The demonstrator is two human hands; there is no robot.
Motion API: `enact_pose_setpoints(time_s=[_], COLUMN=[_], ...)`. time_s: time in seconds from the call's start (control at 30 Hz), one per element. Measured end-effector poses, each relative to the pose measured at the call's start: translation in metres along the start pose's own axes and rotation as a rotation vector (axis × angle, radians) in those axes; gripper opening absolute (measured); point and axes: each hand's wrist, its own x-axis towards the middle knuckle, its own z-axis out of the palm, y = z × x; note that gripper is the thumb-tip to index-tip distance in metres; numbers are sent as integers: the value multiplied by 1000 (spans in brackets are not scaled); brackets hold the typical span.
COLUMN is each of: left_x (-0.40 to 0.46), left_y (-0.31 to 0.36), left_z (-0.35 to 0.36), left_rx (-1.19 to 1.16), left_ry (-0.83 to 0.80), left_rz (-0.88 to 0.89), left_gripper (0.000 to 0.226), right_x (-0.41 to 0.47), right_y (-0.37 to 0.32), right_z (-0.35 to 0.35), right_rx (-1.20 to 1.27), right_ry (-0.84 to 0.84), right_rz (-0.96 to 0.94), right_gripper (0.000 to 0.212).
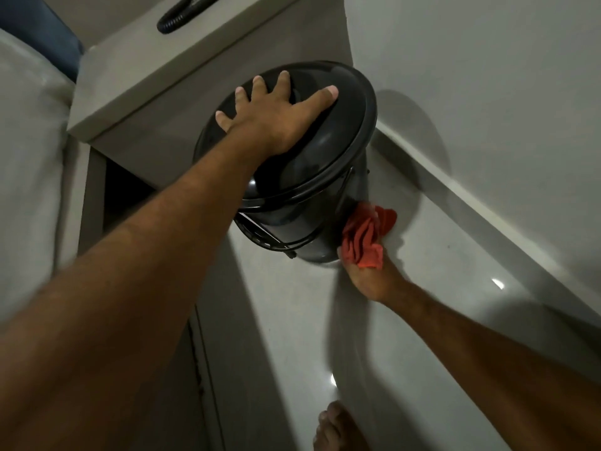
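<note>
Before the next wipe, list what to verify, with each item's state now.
1. The left hand lies flat on the lid: ok.
2. The lid is shut on the bin: ok.
3. The right hand grips the red cloth: ok.
4. The red cloth is against the bin's lower side: ok.
5. The bin's base is flat on the floor: cannot tell.
6. The bare foot is apart from the bin: ok.

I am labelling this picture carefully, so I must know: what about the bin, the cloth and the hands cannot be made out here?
Head view:
- Right hand: fingers wrapped in the red cloth.
- Black bin: base behind its own wall and the cloth.
- Lid: centre under the left hand.
- Black hose: cut by the top edge.
</note>
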Motion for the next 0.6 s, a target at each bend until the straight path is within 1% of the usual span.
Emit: enact_pose_setpoints(time_s=[0.03, 0.07, 0.1, 0.13, 0.17, 0.2, 0.23, 0.27, 0.3, 0.37, 0.4, 0.43, 0.47, 0.5, 0.53, 0.57, 0.6], left_x=[-2, -3, -4, -5, -5, -5, -5, -5, -7, -18, -23, -28, -29, -28, -27, -25, -25], left_y=[4, 10, 15, 20, 20, 16, 7, -7, -21, -46, -54, -57, -56, -53, -50, -48, -48], left_z=[0, 1, 1, -1, -4, -8, -14, -18, -22, -18, -10, -3, 3, 6, 7, 4, 3], left_rx=[-14, -30, -57, -92, -116, -112, -76, -14, 64, 169, 157, 120, 94, 81, 71, 62, 53], left_ry=[-4, -10, -23, -36, -42, -42, -56, -84, -112, -122, -95, -55, -25, -10, -5, -5, -3], left_rz=[-44, -92, -135, -167, -178, -164, -111, -23, 67, 175, 193, 193, 180, 160, 141, 125, 113], left_gripper=[104, 106, 108, 109, 111, 113, 117, 121, 124, 118, 114, 112, 111, 111, 111, 110, 110], right_x=[-1, 3, 13, 17, 22, 25, 25, 23, 21, 14, 12, 11, 14, 14, 17, 22, 24], right_y=[-11, -17, -16, -27, -31, -29, -24, -19, -14, -6, -3, -8, -16, -22, -25, -25, -24], right_z=[-1, -3, -7, -13, -20, -26, -31, -37, -42, -42, -36, -30, -23, -16, -8, -2, 3], right_rx=[-88, -94, 28, 81, 84, 60, 54, 12, -19, -147, -307, -371, -429, -416, -338, -268, -90], right_ry=[42, 155, 235, 238, 238, 223, 181, 116, 51, -70, -117, -142, -83, -9, 59, 107, 128], right_rz=[-8, -2, 28, 53, 20, 5, -19, -8, 46, 90, 89, 96, 49, 50, -22, -138, -132], right_gripper=[70, 71, 74, 78, 80, 79, 75, 68, 63, 55, 50, 48, 51, 58, 67, 74, 78])
